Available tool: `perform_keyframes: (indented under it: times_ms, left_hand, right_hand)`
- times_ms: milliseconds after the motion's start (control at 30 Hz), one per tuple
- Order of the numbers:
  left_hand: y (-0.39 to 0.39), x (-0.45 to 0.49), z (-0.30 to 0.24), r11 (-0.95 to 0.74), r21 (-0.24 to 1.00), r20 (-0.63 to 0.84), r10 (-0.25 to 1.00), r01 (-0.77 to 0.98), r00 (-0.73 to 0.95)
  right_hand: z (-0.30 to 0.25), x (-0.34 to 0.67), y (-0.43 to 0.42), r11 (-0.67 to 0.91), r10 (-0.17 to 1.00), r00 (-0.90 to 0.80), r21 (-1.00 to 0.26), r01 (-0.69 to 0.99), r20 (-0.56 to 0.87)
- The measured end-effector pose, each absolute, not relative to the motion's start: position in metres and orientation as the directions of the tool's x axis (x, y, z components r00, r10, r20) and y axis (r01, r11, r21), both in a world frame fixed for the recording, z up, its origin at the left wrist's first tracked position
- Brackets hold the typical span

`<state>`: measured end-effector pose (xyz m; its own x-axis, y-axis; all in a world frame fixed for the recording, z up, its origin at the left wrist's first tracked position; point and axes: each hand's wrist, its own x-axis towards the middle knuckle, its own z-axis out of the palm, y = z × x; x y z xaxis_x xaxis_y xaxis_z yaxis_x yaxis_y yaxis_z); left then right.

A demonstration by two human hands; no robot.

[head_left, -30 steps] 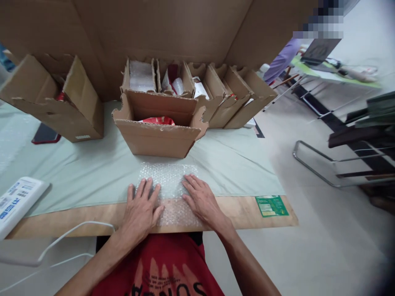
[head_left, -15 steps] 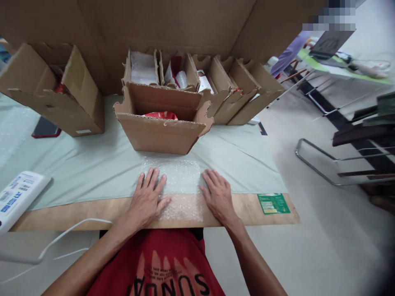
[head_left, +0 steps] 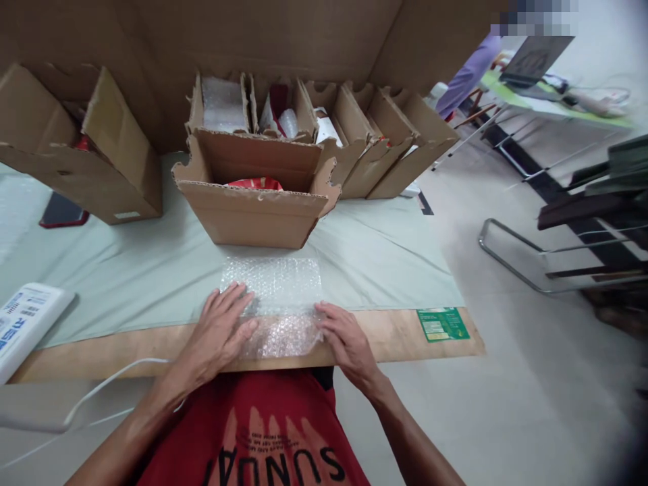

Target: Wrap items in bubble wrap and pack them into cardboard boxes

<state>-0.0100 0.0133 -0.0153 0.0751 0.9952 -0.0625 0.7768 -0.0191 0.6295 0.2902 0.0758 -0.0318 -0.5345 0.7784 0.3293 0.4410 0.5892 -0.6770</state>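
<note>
A clear sheet of bubble wrap [head_left: 273,283] lies across the near edge of the table, partly on the green cloth and partly on bare wood. My left hand [head_left: 220,331] rests on its left side, open, with the fingers stretched out and the thumb apart. At the right edge of the sheet is my right hand [head_left: 349,341], its fingers slightly bent and apart, their tips touching the plastic, which looks wrinkled there. Just beyond the sheet stands an open cardboard box [head_left: 258,216] with a red packet [head_left: 258,183] inside.
Behind, a row of narrow cardboard boxes [head_left: 379,169] holds wrapped items. A larger box [head_left: 111,175] and a dark phone-like slab [head_left: 63,210] are on the left. A white printed device [head_left: 30,324] lies near left, a green card [head_left: 443,324] at right. A person's purple sleeve [head_left: 468,74] shows beyond.
My right hand has moved inward, from flat beside the bubble wrap to bent fingers at its edge. My left hand has turned slightly. The view has shifted a little.
</note>
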Motion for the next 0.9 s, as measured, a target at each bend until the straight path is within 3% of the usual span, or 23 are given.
perform_keyframes:
  times_ms: [100,200,300,433,567,667,800,900]
  left_hand:
    - [0.0,-0.029,0.0,0.064,0.863,-0.108,0.992,0.501,0.059]
    - [-0.013,-0.041,0.009,0.113,0.94,-0.16,0.98,0.323,0.12]
    - [-0.016,-0.038,0.009,0.123,0.917,-0.185,0.974,0.379,0.132]
    - [0.002,-0.022,0.0,0.233,0.813,-0.15,0.969,0.534,-0.196]
    - [0.032,-0.014,-0.01,0.266,0.713,-0.039,0.939,0.648,-0.343]
    - [0.046,-0.013,-0.015,0.243,0.609,0.016,0.948,0.755,-0.318]
    - [0.05,-0.013,-0.019,0.234,0.447,0.031,0.961,0.863,-0.276]
    - [0.046,-0.014,-0.017,0.231,0.383,0.021,0.966,0.894,-0.259]
  right_hand:
    - [-0.019,0.289,0.078,0.326,0.913,-0.362,-0.872,0.364,0.191]
    - [-0.01,0.285,0.08,0.102,0.978,-0.205,-0.943,0.316,0.037]
    - [-0.011,0.278,0.085,-0.023,0.992,-0.117,-0.967,0.255,-0.055]
    - [-0.016,0.273,0.094,-0.099,0.992,-0.056,-0.976,0.196,-0.112]
    - [-0.014,0.274,0.102,-0.074,0.987,-0.128,-0.975,0.208,-0.102]
    - [-0.016,0.273,0.112,0.078,0.99,-0.14,-0.918,0.389,0.025]
    - [-0.028,0.268,0.131,0.294,0.956,-0.208,-0.68,0.671,0.208]
    - [-0.037,0.27,0.139,0.373,0.925,-0.272,-0.499,0.782,0.265]
